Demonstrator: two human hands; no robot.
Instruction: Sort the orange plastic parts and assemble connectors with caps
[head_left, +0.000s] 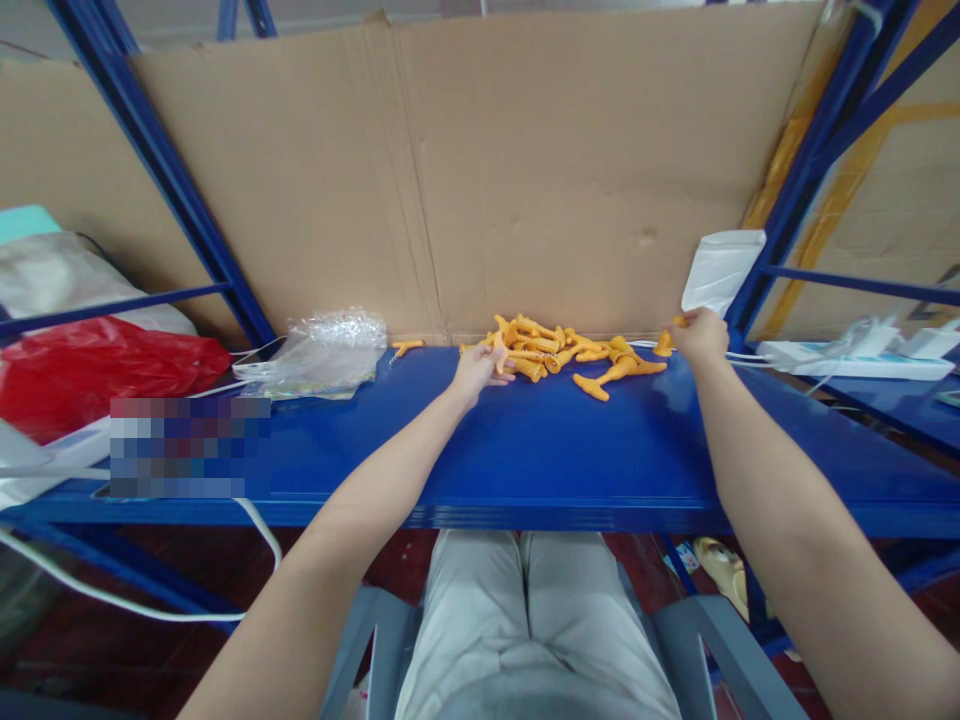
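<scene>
On the blue tabletop, at the foot of the cardboard, lies a heap of orange plastic corkscrew parts, some T-shaped and some hollow sleeves. My left hand is at the heap's left end, fingers closed round an orange corkscrew part that stands up between them. To the right of the heap, my right hand is closed, with a small orange piece showing at its fingertips. A short orange sleeve stands beside that hand. Farther left, one orange corkscrew shows its metal spiral.
Clear plastic bags lie left of the corkscrew. A white packet rises behind my right hand by the blue post. Farther right is a white power strip with cables. Red plastic bulges at the left. Tall cardboard backs the table.
</scene>
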